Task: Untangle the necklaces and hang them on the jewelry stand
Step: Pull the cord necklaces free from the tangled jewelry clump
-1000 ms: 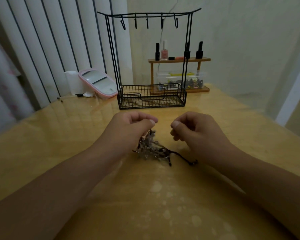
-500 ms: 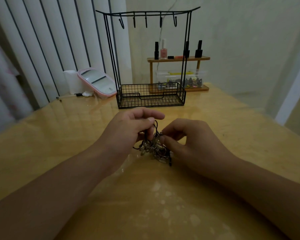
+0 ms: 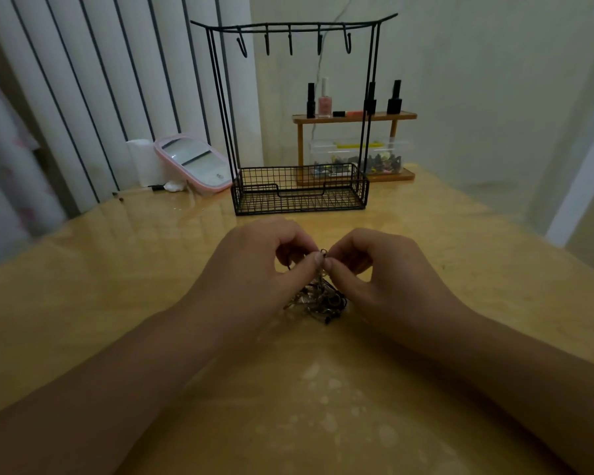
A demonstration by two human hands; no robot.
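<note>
Hands pinch top of necklace tangle

Necklaces (image 3: 318, 298) lie in one knotted clump on the yellow surface (image 3: 117, 286), directly below and between the two hands, with one strand drawn up out of the heap. The left hand (image 3: 254, 265) has its fingers curled, thumb and forefinger pinching that raised strand. The right hand (image 3: 381, 269) is curled the same way and pinches the strand at almost the same spot, so the two thumb tips nearly touch. A small dark ring shows just above the pinch. Both forearms reach in from the near edge.

Beyond the hands, well apart from the tangle, stands the black wire stand (image 3: 299, 190): a mesh basket at its base, thin uprights, and a top bar with five hooks (image 3: 290, 44), all bare. Just behind it, against the wall, is a wooden rack (image 3: 354, 116) carrying nail-polish bottles (image 3: 324, 97) on its upper shelf and a clear box (image 3: 388, 156) of small items below. To the left of the stand a pink-framed mirror (image 3: 194, 161) leans tilted back, with a white roll (image 3: 143, 161) beside it in front of the vertical blinds (image 3: 83, 80). Pale blotches mark the surface nearer the camera.
</note>
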